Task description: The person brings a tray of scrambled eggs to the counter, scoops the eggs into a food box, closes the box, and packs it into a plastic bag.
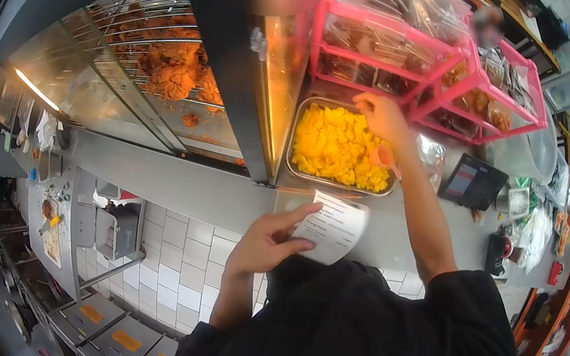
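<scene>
Between left fingers (pixel 295 245), paper slip (pixel 336 231) (printed), slightly curled

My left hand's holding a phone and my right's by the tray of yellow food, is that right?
Your left hand holds a slip, not a phone, as the head view shows. Your right hand is by the tray of yellow food.

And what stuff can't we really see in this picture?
Head view, receipt: most print is too small to read.
Head view, metal tray: yellow food pieces hide its floor.
Head view, display screen: its words are too small.
Head view, right hand: too small to tell whether it pinches anything.
</scene>
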Tool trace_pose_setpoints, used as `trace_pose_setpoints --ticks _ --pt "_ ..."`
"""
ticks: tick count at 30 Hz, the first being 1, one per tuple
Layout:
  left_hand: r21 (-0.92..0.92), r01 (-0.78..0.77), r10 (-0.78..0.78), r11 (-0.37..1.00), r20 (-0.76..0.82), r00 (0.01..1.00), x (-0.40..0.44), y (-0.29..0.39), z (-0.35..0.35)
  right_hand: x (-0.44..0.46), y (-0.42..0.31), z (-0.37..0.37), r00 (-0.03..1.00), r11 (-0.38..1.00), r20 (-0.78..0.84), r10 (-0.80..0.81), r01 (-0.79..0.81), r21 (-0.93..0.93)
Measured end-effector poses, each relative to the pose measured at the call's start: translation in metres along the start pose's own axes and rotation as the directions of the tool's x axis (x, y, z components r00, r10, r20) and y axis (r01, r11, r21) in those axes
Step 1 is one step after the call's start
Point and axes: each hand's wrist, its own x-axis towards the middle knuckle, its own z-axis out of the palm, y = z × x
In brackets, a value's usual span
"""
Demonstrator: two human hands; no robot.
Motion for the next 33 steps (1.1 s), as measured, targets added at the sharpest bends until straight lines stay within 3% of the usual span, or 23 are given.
trace_pose_setpoints --ticks 1,3,4,5,6,7,9,10,11,13,17,19,23,25,26,27,29,30,31,33 --pt "0.003 -0.009 0.009 1.000 -0.008 1.000 -0.008 -0.006 -0.003 0.012 0.004 0.011 1.000 1.000 0.003 -0.012 0.012 0.001" --pt "-0.027 -0.009 0.006 1.000 -0.095 0.995 -0.020 -0.013 -0.007 0.040 0.012 0.031 0.990 0.983 0.140 0.026 0.000 -0.182" --pt "0.060 0.122 -0.114 0.991 -0.114 0.987 -0.027 -0.010 -0.012 0.054 0.021 0.042 0.989 0.984 0.148 0.014 0.013 -0.178" --pt "0.060 0.118 -0.109 0.991 -0.131 0.985 -0.028 -0.008 -0.013 0.069 0.032 0.056 0.971 0.943 0.237 0.003 0.076 -0.324" --pt "0.118 0.037 -0.020 0.992 -0.139 0.990 -0.030 -0.006 -0.013 0.080 0.040 0.069 0.945 0.878 0.327 0.006 0.152 -0.454" --pt "0.175 -0.041 0.067 0.984 -0.146 0.987 -0.032 -0.005 -0.012 0.089 0.046 0.081 0.938 0.880 0.346 -0.004 0.168 -0.444" --pt "0.099 -0.090 0.110 0.991 -0.218 0.970 -0.026 0.004 -0.003 0.102 0.058 0.103 0.946 0.748 0.022 -0.324 0.271 -0.605" --pt "0.023 -0.144 0.145 0.989 -0.272 0.951 -0.023 0.008 0.000 0.112 0.063 0.108 0.933 0.740 0.052 -0.355 0.314 -0.594" --pt "-0.005 -0.191 0.185 0.982 -0.229 0.956 -0.018 0.010 -0.001 0.123 0.069 0.112 0.920 0.731 0.091 -0.382 0.361 -0.580" --pt "-0.057 -0.212 0.194 0.976 -0.228 0.954 -0.017 0.010 -0.004 0.135 0.052 0.101 0.905 0.755 0.404 -0.135 0.358 -0.549" --pt "-0.106 -0.321 0.304 0.941 -0.147 0.941 -0.008 0.011 -0.005 0.136 0.052 0.088 0.859 0.751 0.494 -0.133 0.412 -0.515" --pt "-0.001 -0.300 0.297 0.954 -0.130 0.946 -0.007 0.004 -0.007 0.130 0.048 0.083 0.869 0.763 0.484 -0.104 0.382 -0.521" --pt "-0.133 -0.238 0.218 0.962 -0.147 0.965 -0.008 -0.002 0.000 0.114 0.032 0.073 0.871 0.819 0.466 -0.158 0.379 -0.431" --pt "-0.235 -0.234 0.210 0.944 -0.122 0.970 -0.007 -0.004 0.000 0.084 0.006 0.059 0.824 0.726 0.142 -0.548 0.553 -0.408" --pt "-0.268 -0.233 0.209 0.935 -0.116 0.971 -0.006 -0.005 0.000 0.073 0.006 0.056 0.780 0.703 0.009 -0.626 0.569 -0.427" --pt "-0.310 -0.238 0.213 0.921 -0.113 0.971 -0.005 -0.007 -0.002 0.060 -0.001 0.049 0.778 0.701 0.015 -0.627 0.573 -0.425" --pt "-0.358 -0.226 0.203 0.906 -0.102 0.974 -0.004 -0.009 -0.001 0.024 -0.021 0.022 0.923 0.914 -0.111 -0.370 0.340 -0.221" --pt "-0.340 -0.223 0.199 0.914 -0.104 0.975 -0.003 -0.009 -0.002 0.005 -0.026 0.014 0.940 0.954 -0.171 -0.297 0.286 -0.086" --pt "-0.322 -0.221 0.196 0.920 -0.109 0.974 -0.002 -0.008 -0.003 -0.015 -0.033 0.006 0.951 0.971 -0.218 -0.218 0.235 0.055" --pt "-0.327 -0.191 0.163 0.926 -0.110 0.980 -0.004 -0.001 -0.001 -0.070 -0.063 -0.016 0.992 0.917 -0.111 0.060 -0.011 0.398"
